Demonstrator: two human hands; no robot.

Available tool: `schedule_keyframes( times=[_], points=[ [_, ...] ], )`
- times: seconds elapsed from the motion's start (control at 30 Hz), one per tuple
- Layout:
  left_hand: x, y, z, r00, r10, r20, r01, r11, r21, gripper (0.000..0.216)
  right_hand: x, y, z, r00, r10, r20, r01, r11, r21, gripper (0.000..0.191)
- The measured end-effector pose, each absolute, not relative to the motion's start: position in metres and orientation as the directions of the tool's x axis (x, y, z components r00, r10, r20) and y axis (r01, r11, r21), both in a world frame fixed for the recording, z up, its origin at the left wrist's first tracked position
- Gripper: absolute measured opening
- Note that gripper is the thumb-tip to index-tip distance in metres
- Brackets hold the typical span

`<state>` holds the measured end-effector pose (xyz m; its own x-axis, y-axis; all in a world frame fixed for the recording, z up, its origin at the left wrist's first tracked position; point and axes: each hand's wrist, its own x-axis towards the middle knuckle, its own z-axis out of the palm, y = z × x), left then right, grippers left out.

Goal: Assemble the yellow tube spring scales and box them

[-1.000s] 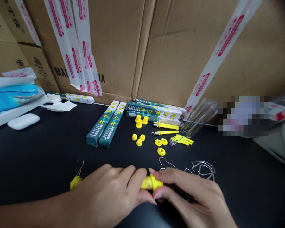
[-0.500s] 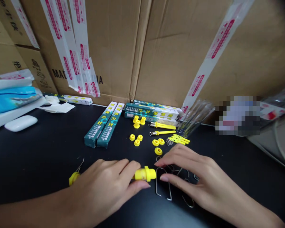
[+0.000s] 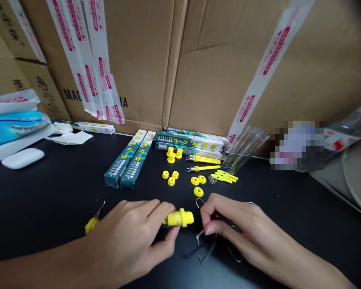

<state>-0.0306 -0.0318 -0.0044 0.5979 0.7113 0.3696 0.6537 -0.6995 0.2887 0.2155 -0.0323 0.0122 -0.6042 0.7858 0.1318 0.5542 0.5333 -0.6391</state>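
My left hand (image 3: 135,233) is wrapped round a spring scale (image 3: 179,218). Its yellow collared end sticks out past my fingers on the right; on the left a yellow end with a wire hook (image 3: 101,208) shows beyond my hand. The middle of the scale is hidden in my grip. Thumb and forefinger of my right hand (image 3: 237,226) pinch a bent metal wire handle (image 3: 198,238), its two legs pointing down and tilted toward me, apart from the yellow end. More bent wires (image 3: 235,255) lie under and around my right hand, partly covered.
Beyond my hands lie yellow caps (image 3: 171,181), yellow rings (image 3: 199,192), yellow strips with springs (image 3: 225,176) and yellow rods (image 3: 204,168). Clear tubes (image 3: 243,148) lean at the back right. Green-and-white boxes (image 3: 135,164) lie before a cardboard wall (image 3: 144,60). A white case (image 3: 23,158) is left.
My right thumb and forefinger have closed on a wire handle and lifted it off the table, its legs tipping. My left hand keeps hold of the spring scale.
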Motion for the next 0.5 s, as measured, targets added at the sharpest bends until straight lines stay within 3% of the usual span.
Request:
schedule_keyframes(
  times=[0.1, 0.2, 0.33, 0.5],
  points=[
    [-0.029, -0.032, -0.003, 0.601, 0.718, 0.351, 0.658, -0.694, 0.293, 0.009, 0.208, -0.038, 0.012, -0.516, 0.794, 0.322, 0.513, 0.587, -0.627, 0.017],
    [-0.028, -0.033, -0.003, 0.601, 0.72, 0.346, 0.662, -0.692, 0.29, 0.011, 0.2, -0.044, 0.009, -0.469, 0.731, 0.495, 0.519, 0.682, -0.516, 0.025],
    [-0.028, -0.034, -0.002, 0.607, 0.717, 0.343, 0.666, -0.694, 0.274, 0.012, 0.196, -0.048, 0.003, -0.496, 0.67, 0.552, 0.586, 0.728, -0.356, 0.026],
    [-0.028, -0.038, -0.005, 0.617, 0.673, 0.409, 0.657, -0.726, 0.202, 0.017, 0.201, -0.052, 0.0, -0.524, 0.671, 0.524, 0.645, 0.715, -0.271, 0.026]
  ],
)
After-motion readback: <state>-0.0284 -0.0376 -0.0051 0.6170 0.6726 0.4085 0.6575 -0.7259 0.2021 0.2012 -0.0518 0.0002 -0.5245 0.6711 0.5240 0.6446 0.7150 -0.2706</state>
